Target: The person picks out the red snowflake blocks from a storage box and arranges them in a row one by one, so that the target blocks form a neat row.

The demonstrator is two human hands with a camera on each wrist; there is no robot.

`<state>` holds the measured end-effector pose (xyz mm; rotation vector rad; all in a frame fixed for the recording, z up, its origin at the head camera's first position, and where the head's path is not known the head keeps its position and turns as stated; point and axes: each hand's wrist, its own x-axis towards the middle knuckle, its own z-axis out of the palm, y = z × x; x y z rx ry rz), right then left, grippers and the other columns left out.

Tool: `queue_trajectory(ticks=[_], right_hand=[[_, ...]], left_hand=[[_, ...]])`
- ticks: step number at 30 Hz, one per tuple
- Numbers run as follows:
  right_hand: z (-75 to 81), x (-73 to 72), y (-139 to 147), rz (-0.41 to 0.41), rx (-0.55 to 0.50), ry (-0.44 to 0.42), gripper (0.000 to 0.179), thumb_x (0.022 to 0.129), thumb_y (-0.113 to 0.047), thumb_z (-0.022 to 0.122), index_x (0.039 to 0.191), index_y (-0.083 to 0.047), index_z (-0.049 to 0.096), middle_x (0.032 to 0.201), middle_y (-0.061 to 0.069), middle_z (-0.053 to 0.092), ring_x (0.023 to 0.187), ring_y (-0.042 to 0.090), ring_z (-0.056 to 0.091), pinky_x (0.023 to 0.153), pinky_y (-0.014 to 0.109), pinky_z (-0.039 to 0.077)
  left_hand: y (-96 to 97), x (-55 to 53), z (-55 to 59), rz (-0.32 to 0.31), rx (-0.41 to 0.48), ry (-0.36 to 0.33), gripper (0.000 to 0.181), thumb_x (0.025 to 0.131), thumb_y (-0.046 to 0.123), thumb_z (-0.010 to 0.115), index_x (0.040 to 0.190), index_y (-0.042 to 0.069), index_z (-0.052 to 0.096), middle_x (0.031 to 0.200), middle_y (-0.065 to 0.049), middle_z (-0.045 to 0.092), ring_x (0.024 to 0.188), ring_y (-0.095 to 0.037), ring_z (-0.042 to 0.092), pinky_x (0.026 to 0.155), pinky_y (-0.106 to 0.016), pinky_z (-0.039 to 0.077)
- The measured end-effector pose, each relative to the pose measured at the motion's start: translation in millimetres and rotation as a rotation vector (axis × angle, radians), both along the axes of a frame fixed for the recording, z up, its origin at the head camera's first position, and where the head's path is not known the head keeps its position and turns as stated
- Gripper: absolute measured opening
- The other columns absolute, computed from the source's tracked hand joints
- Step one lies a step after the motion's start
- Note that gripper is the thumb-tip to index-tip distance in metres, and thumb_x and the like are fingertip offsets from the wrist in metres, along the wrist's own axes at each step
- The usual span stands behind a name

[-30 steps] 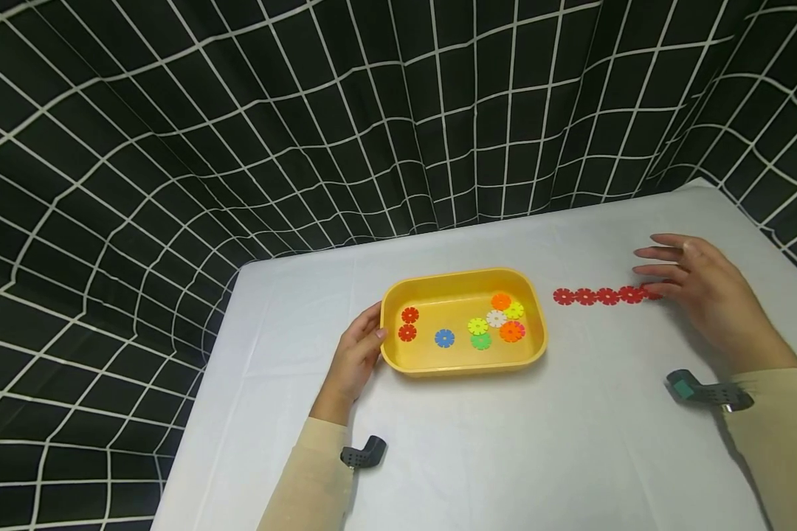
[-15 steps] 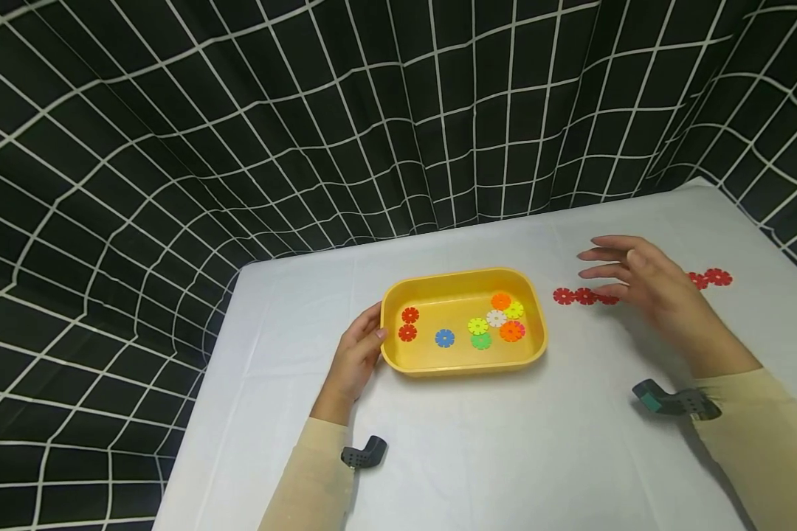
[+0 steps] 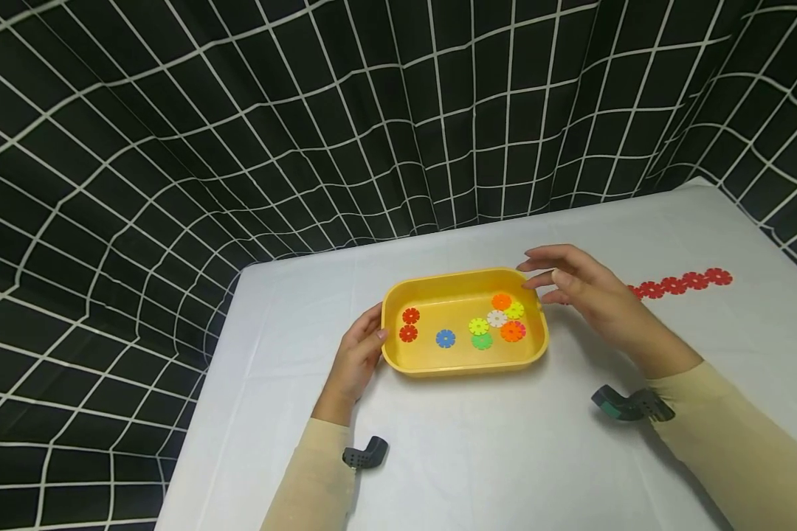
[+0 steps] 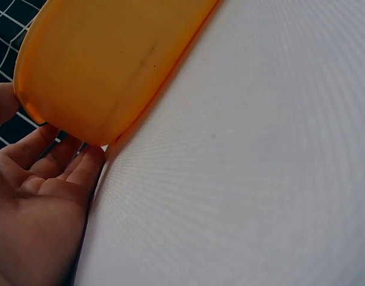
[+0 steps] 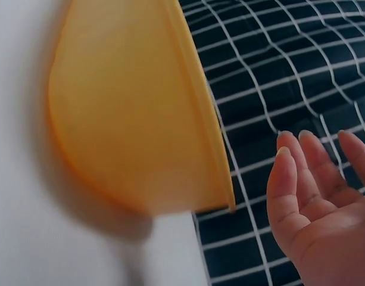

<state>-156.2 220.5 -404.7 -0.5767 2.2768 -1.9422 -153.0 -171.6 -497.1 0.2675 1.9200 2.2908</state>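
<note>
A yellow plastic tray [image 3: 398,360] lies on the white table in the head view. My left hand [image 3: 355,361] holds its left end, thumb at the rim and fingers against the outer wall, as the left wrist view also shows. Over the tray's upper right corner reaches my right hand [image 3: 591,302], fingers loosely bent and holding nothing. In the right wrist view that hand's fingers [image 5: 281,190] stand apart from the tray wall [image 5: 128,119]. Inside lie notched plastic discs: two red discs [image 3: 409,324], a blue disc [image 3: 446,338], and a group with a white disc [image 3: 497,318].
A row of joined red notched discs [image 3: 695,280] lies on the table to the right, partly hidden behind my right hand. The white tablecloth [image 3: 465,450] stretches in front of the tray. A black curtain [image 3: 345,133] with white grid lines stands behind the table.
My right hand has moved left from above the red disc row to the tray's right end, uncovering the row's right part. The left hand and the tray have hardly moved.
</note>
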Motion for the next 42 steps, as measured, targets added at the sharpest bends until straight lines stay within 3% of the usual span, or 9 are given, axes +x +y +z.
queue_trajectory(ticks=[10,21,34,42], right_hand=[[4.6,-8.3,-36.7,0.031,0.044,-0.015,0.046,0.112,-0.022,0.061,0.155,-0.007,0.052,0.151,0.011,0.058,0.129,0.033,0.061,0.102,0.032,0.058],[3.1,-18.8,-70.8,0.101,0.036,-0.042,0.049,0.107,-0.024,0.069,0.152,-0.009,0.056,0.147,0.009,0.062,0.133,0.030,0.058,0.105,0.026,0.054],[-0.5,-28.4,-108.7,0.166,0.086,-0.052,0.054,0.104,-0.029,0.077,0.152,-0.014,0.057,0.146,0.008,0.062,0.127,0.028,0.061,0.106,0.047,0.056],[-3.1,-32.5,-132.4,0.217,0.077,-0.089,0.061,0.102,-0.032,0.080,0.154,-0.011,0.056,0.147,0.009,0.060,0.127,0.028,0.061,0.108,0.049,0.054]], left_hand=[[-1.0,-1.1,-1.7,0.001,-0.004,-0.002,0.054,0.109,0.003,0.052,0.162,-0.006,0.043,0.167,-0.022,0.043,0.154,-0.036,0.041,0.121,-0.039,0.041],[-0.7,0.7,0.8,0.006,-0.006,-0.008,0.053,0.109,0.002,0.051,0.162,-0.005,0.044,0.166,-0.019,0.045,0.154,-0.033,0.042,0.120,-0.038,0.041],[-1.7,-1.6,0.2,-0.004,-0.006,-0.012,0.053,0.110,0.004,0.051,0.162,-0.005,0.043,0.167,-0.019,0.044,0.154,-0.034,0.041,0.120,-0.038,0.041],[-1.5,-0.2,2.3,-0.009,-0.021,-0.018,0.052,0.110,0.005,0.051,0.162,0.000,0.046,0.166,-0.013,0.047,0.152,-0.027,0.045,0.120,-0.036,0.042]])
